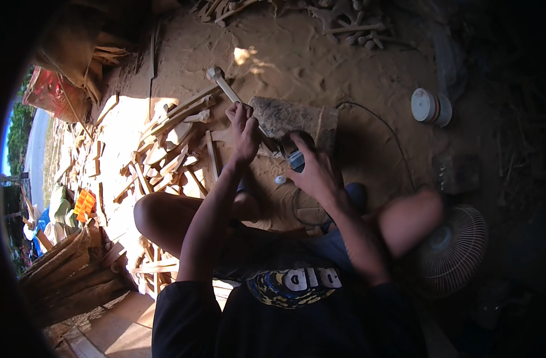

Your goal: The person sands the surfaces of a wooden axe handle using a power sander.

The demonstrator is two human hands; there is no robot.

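Observation:
My left hand is closed around a pale carved wooden stick with a knobbed far end. The stick slants from upper left down toward the middle, its near end meeting the tool in my right hand. My right hand wraps over a dark hand-held power tool, apparently an angle grinder, which partly hides behind my fingers. Just beyond both hands a worn flat slab lies on the ground. Near my right hand a small white round object rests on the dirt.
Many wooden pieces are heaped at the left, with more at the far side. A dark cable curves over the sandy ground. To the right are a white-lidded tub and a fan beside my knee.

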